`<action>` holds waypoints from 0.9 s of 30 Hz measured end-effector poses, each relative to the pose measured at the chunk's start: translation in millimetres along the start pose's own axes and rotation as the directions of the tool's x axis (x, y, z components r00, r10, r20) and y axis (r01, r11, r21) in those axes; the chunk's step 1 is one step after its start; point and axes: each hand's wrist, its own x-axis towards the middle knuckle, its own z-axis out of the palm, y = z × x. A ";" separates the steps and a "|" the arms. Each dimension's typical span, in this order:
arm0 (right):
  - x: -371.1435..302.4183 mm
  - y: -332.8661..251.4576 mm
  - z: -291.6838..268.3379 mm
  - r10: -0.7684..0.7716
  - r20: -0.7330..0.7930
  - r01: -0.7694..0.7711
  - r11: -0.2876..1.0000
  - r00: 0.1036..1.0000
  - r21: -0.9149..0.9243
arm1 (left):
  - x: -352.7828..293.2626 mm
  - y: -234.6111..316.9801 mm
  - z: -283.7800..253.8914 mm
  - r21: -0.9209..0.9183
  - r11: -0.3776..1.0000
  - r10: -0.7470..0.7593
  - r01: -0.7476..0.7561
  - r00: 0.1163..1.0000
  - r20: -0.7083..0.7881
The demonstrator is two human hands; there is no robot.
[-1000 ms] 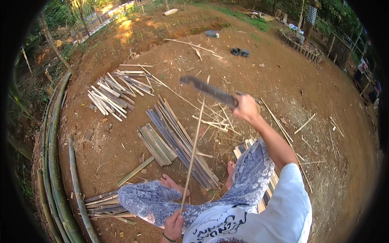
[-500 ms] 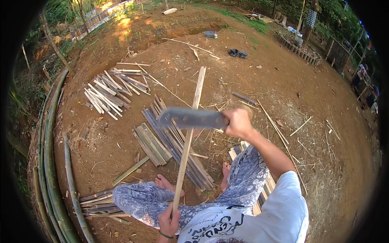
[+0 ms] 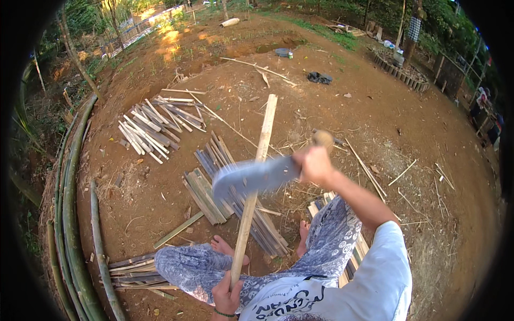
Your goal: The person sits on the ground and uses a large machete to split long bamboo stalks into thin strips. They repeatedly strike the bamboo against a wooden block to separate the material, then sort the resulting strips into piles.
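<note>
My left hand (image 3: 227, 293) is closed around the near end of a long, pale bamboo strip (image 3: 243, 235), which slants away from my lap. A broad-bladed machete (image 3: 257, 177) is in my right hand (image 3: 315, 165), its wooden handle end (image 3: 323, 139) sticking out beyond the fist. The blade, smeared by motion, crosses in view over the strip's middle; I cannot tell whether the two touch. Between my bare feet, under the strip, lies a bundle of dark and pale bamboo slats (image 3: 262, 224). A shorter stack of greenish slats (image 3: 206, 195) sits to its left.
Cut pale sticks (image 3: 152, 125) are heaped at the far left. Long green bamboo poles (image 3: 69, 214) run along the left side. More slats (image 3: 136, 273) lie beside my left knee, others (image 3: 358, 251) by my right leg. A black crumpled item (image 3: 319, 77) rests farther off on the dirt.
The machete's blade has tilted, its tip dropping nearer to me, and more of the handle end shows. My left hand keeps its hold on the strip. The whole view has shifted slightly.
</note>
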 end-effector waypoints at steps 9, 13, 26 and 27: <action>17.1 12.3 7.4 0.173 0.063 -0.179 0.978 0.983 0.103 | -9.6 -0.1 -8.7 0.000 0.994 -0.113 0.113 0.993 0.023; 22.8 6.8 5.8 0.247 0.154 -0.254 0.967 0.957 0.028 | -15.1 -3.8 -0.2 0.013 0.995 -0.095 0.095 0.996 0.001; 43.2 71.8 1.4 0.493 0.148 -0.502 0.865 0.857 0.028 | -32.7 17.7 -16.5 -0.256 0.928 -0.258 0.271 0.963 0.081; 42.4 93.6 2.6 0.660 0.178 -0.665 0.746 0.730 -0.041 | -41.0 16.1 -19.3 -0.190 0.944 -0.249 0.270 0.960 0.126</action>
